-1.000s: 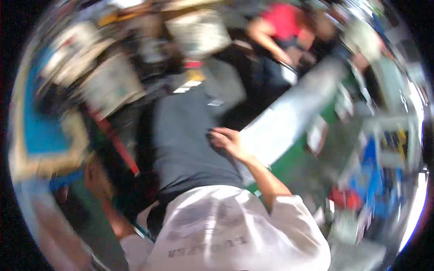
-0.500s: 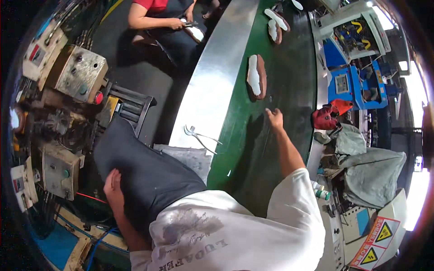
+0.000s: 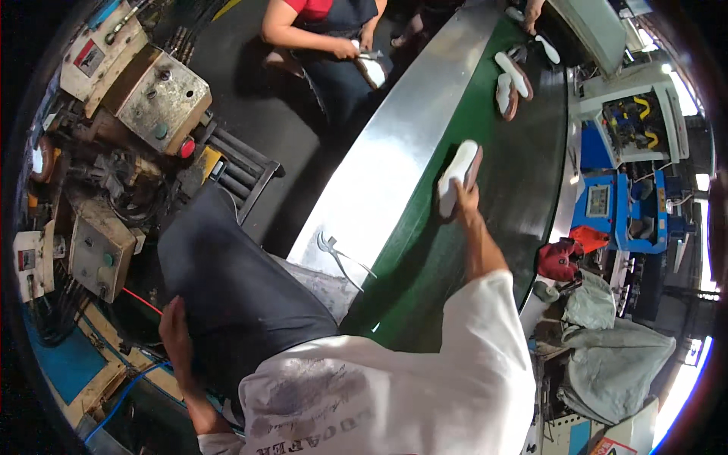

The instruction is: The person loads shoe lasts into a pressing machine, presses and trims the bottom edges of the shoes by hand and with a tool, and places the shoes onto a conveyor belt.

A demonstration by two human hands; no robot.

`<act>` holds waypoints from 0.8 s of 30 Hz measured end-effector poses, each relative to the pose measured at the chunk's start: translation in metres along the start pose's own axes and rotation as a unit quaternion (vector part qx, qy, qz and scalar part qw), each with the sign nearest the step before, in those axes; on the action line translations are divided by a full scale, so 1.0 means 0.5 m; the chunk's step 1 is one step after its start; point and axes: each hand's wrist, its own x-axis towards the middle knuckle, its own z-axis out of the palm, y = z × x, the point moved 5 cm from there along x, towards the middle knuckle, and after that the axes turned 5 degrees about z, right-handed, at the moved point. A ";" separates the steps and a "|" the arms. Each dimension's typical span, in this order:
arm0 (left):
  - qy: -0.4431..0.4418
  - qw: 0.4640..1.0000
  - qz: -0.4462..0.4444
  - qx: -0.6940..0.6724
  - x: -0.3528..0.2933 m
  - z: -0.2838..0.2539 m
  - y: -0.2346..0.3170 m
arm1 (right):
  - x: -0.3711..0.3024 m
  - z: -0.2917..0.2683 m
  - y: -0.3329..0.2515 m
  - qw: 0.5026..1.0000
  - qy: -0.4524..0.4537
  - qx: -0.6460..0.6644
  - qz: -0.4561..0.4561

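My right hand [image 3: 466,201] reaches over the green belt and grips the near end of an unfinished shoe [image 3: 467,168], brown at the side and white on its upturned underside. The thumb lies on the white face; the other fingers are partly hidden. Down at the left, beside my dark-clad thigh, my left hand [image 3: 174,334] hangs with its fingers stretched and nothing in it. Lasting pliers [image 3: 337,256] rest with spread handles on the metal ledge, between my lap and the belt. Two more such shoes [image 3: 514,74] lie side by side farther up the belt.
The green belt [image 3: 413,280] runs away from me beside a shiny metal ledge [image 3: 379,152]. A seated co-worker's hands [image 3: 350,48] hold a shoe at the far left. Another person's hand [image 3: 534,14] reaches in at the far end. Control boxes [image 3: 163,98] stand at left, blue machines [image 3: 622,197] at right.
My right hand has moved forward from the bare belt and taken hold of the near shoe, which now sits tilted. The whole view has shifted; another person's hand shows at the belt's far end.
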 end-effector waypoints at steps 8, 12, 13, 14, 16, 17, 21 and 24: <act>-0.319 0.879 0.133 -0.328 0.155 0.379 0.387 | -0.594 0.228 -0.281 0.934 -0.195 0.270 0.129; -0.241 0.892 0.152 -0.352 0.134 0.391 0.497 | -0.807 0.386 -0.474 0.906 -0.307 0.286 0.055; -0.127 0.928 0.187 -0.295 0.151 0.357 0.482 | -0.839 0.421 -0.518 0.910 -0.330 0.253 0.005; -0.102 0.917 0.172 -0.344 0.170 0.318 0.449 | -0.861 0.449 -0.554 0.903 -0.343 0.258 0.030; -0.036 0.926 0.132 -0.352 0.168 0.223 0.420 | -0.889 0.514 -0.595 0.904 -0.361 0.227 0.004; -0.005 0.933 0.128 -0.337 0.172 0.185 0.394 | -0.904 0.544 -0.617 0.914 -0.358 0.190 -0.022; 0.103 0.932 0.080 -0.337 0.125 0.089 0.246 | -0.987 0.601 -0.667 0.922 -0.350 0.078 -0.144; 0.108 0.856 0.002 -0.506 0.044 0.066 0.150 | -1.032 0.599 -0.694 0.891 -0.391 0.010 -0.229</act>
